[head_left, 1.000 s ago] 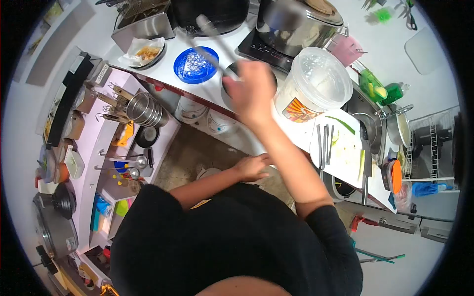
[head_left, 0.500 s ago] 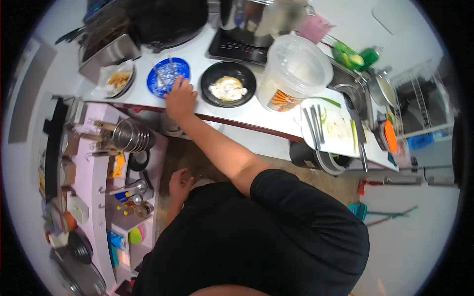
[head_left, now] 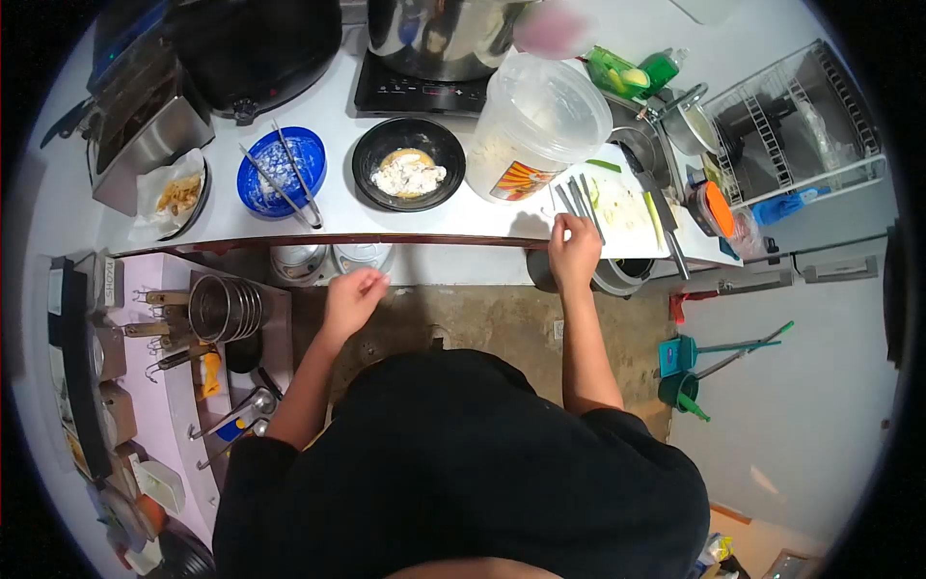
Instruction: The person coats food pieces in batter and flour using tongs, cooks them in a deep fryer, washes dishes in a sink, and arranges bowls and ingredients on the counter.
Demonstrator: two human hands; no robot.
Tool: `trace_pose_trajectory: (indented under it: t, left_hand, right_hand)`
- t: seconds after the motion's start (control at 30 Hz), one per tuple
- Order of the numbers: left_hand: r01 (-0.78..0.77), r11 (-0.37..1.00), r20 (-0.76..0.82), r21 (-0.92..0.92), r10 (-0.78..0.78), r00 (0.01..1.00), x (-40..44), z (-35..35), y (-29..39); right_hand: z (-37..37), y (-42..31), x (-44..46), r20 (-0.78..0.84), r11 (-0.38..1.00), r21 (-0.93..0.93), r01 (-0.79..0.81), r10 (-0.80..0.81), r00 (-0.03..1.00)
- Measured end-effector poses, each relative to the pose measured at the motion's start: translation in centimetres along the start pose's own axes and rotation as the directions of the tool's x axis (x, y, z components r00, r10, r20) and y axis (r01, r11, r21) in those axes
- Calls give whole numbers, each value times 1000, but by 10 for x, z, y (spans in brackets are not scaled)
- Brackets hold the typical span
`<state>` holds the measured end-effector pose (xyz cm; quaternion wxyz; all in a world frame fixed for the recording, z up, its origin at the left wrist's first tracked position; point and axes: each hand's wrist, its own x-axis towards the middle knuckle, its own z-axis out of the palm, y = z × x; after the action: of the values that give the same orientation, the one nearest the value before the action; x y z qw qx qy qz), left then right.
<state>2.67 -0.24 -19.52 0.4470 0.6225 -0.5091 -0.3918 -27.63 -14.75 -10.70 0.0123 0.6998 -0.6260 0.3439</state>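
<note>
My right hand (head_left: 575, 249) hovers at the counter's front edge with its fingers curled in, by the ends of several slim metal utensils (head_left: 586, 201) on a white cutting board (head_left: 627, 220). My left hand (head_left: 353, 301) hangs before the counter, fingertips drawn together; nothing shows in it. Metal tongs (head_left: 280, 179) lie across a blue bowl (head_left: 246, 201) dusted with white powder. Beside it, a black bowl (head_left: 365, 145) holds white powder over something yellowish (head_left: 409, 174). A large clear plastic tub (head_left: 526, 125) stands right of that. On the board are green vegetable pieces (head_left: 655, 220) and a knife (head_left: 670, 227).
A big metal pot (head_left: 439, 43) sits on an induction cooker (head_left: 420, 95) at the back. Fried food (head_left: 178, 195) lies on paper at the left. A sink (head_left: 644, 135) and dish rack (head_left: 801, 145) are to the right. Strainers (head_left: 224, 307) hang from the left shelf.
My right hand has left the tongs in the blue bowl and swung right to the cutting board's front edge. My left hand has come up and forward, and the view has shifted.
</note>
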Motion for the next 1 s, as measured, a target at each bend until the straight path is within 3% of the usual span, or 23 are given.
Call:
trace_pose_trajectory:
  t: [0.07, 0.1, 0.13, 0.17, 0.2, 0.23, 0.27, 0.37, 0.4, 0.43, 0.47, 0.53, 0.57, 0.63, 0.73, 0.77, 0.8, 0.9, 0.93, 1.0]
  left_hand:
    - [58, 996, 93, -68, -52, 994, 25, 16, 17]
    - [229, 864, 87, -449, -212, 973, 37, 23, 33]
    - [336, 568, 141, -751, -359, 922, 51, 25, 43]
    - [333, 571, 141, -750, -353, 925, 67, 24, 41]
    - [351, 392, 207, -850, -365, 908, 84, 25, 35]
    - [365, 195, 279, -910, -361, 890, 96, 26, 31]
    - [374, 199, 290, -906, -352, 890, 105, 27, 27]
    - [292, 282, 197, -914, -320, 927, 124, 30, 25]
    - [299, 287, 201, -910, -325, 924, 123, 27, 25]
    - [304, 298, 208, -905, -313, 927, 118, 25, 27]
    - [307, 311, 212, -899, -305, 929, 109, 22, 27]
    - [377, 327, 258, -867, -352, 900, 83, 15, 22]
    - [382, 298, 260, -875, -378, 889, 65, 14, 28]
    - [376, 224, 281, -899, -364, 888, 30, 13, 33]
    - [466, 181, 407, -866, -288, 867, -13, 12, 52]
    - [503, 171, 447, -847, -282, 849, -21, 15, 46]
    - [537, 161, 485, -828, -275, 830, -26, 19, 44]
    - [589, 205, 561, -782, -180, 808, -31, 34, 38]
    - [608, 224, 591, -762, -145, 794, -32, 39, 39]
    - [619, 256, 611, -742, -119, 782, -29, 51, 46]
  right_hand:
    - [-2, -10, 5, -4, 995, 78, 58, -58, 998]
    - [2, -12, 8, -38, 988, 144, 58, -53, 998]
    - [-1, -25, 11, -63, 985, 165, 56, -46, 997]
    - [-4, -40, 14, -6, 965, 261, 12, -11, 1000]
    - [-5, -54, 15, 56, 935, 352, -37, 19, 998]
    - [-5, -65, 15, 256, 954, 294, -62, -16, 967]
    - [-7, -71, 14, 444, 971, 227, -76, -33, 896]
    - [-13, -66, 5, 711, 999, 38, 36, -52, 701]
    - [-13, -52, 6, 704, 999, 26, 29, -39, 709]
    - [-7, -26, 9, 509, 996, -22, -91, 89, 856]
    - [-1, 0, 11, 282, 976, -36, -216, 217, 935]
    - [9, 54, 20, 121, 947, -314, -61, 104, 987]
    - [11, 69, 18, 121, 946, -315, -69, 112, 986]
    - [14, 92, 22, -31, 963, -260, -74, 68, 997]
    - [21, 128, 33, -33, 965, -238, -110, 105, 994]
    - [27, 141, 38, 140, 978, -138, -155, 174, 975]
    - [29, 143, 40, 143, 977, -134, -168, 186, 972]
    - [26, 145, 47, 244, 969, -242, 51, 10, 970]
    - [21, 145, 50, 243, 971, -237, 43, 17, 970]
    - [17, 146, 55, 339, 867, -450, 216, -58, 939]
